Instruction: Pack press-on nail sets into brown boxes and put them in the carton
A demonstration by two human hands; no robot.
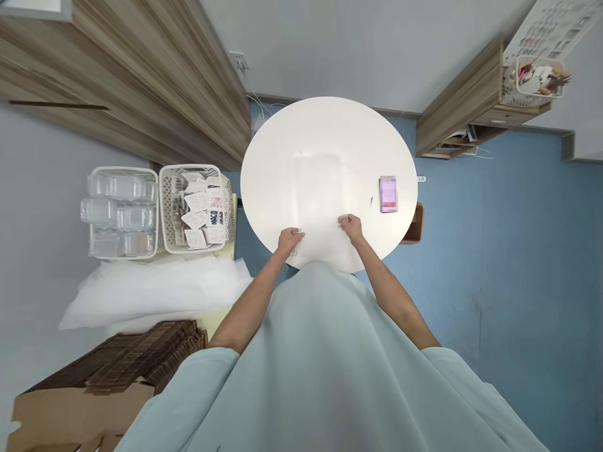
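In the centre of the frame, a translucent white sheet [320,191] lies on the white bench [273,144], stretching upward between the hands; the left hand [289,242] pinches its lower-left edge, fingers nearly closed, and the right hand [351,227] its lower-right edge likewise.

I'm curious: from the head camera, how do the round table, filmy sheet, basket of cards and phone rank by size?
Largest to smallest:
Round table
Filmy sheet and basket of cards: too alike to rank
Phone
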